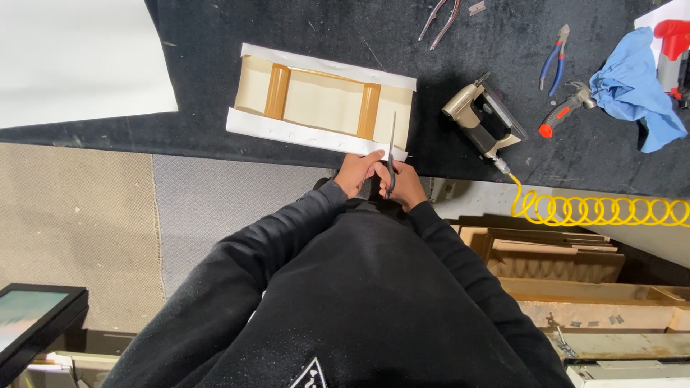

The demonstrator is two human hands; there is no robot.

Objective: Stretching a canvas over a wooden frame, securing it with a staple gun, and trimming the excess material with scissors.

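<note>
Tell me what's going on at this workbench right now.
A person in a black sweatshirt holds black-handled scissors in the right hand, blades over the near edge of a white canvas stapled over a wooden stretcher frame. The left hand steadies that edge. A beige pneumatic stapler on a yellow coiled hose lies beside it.

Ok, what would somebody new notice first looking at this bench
First the wooden frame wrapped in white canvas, lying face down on the black bench top, with both hands at its near edge: the right hand works black scissors while the left hand steadies the canvas. Next, right of the frame, the pneumatic stapler and its bright yellow coiled hose.
</note>
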